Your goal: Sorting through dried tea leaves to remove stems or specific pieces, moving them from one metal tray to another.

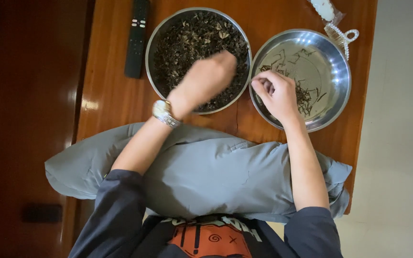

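Observation:
Two round steel bowls stand side by side on a brown wooden table (115, 91). The left bowl (155, 40) is full of dark dried leaves and bits. My left hand (205, 79), a metal watch on its wrist, reaches into that bowl, blurred, with its fingertips down in the leaves. The right bowl (336, 71) holds only a few thin dark stems. My right hand (274, 93) hovers over its left side, fingers pinched together on something small that I cannot make out.
A black remote control (136, 38) lies left of the bowls. A clear hair clip (342, 36) and a small plastic-wrapped packet (325, 8) sit at the table's far right corner. A grey pillow (206, 172) lies under my forearms at the near edge.

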